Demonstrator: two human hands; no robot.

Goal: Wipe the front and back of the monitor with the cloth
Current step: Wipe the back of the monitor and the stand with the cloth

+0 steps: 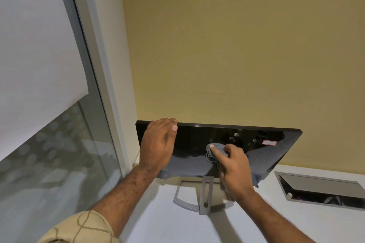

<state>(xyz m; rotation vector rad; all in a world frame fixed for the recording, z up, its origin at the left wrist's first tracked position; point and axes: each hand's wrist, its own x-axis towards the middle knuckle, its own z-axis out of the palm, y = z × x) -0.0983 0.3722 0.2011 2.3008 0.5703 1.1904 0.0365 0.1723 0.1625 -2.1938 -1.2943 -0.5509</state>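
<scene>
Desk: white top (162,221) under my forearms
Stand: grey foot (199,197) on the desk, carrying the monitor
My right hand (235,171): fingers curled round the grey cloth (215,149), forefinger pressing it to the glossy black back
My left hand (158,144): flat, fingers straight over the top left edge
Monitor (276,154): back facing me, just before the yellow wall (237,45)

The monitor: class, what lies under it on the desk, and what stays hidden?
Under the monitor stands its grey stand on the white desk. The right hand and grey cloth cover the stand's right side, so that part cannot be seen.
</scene>
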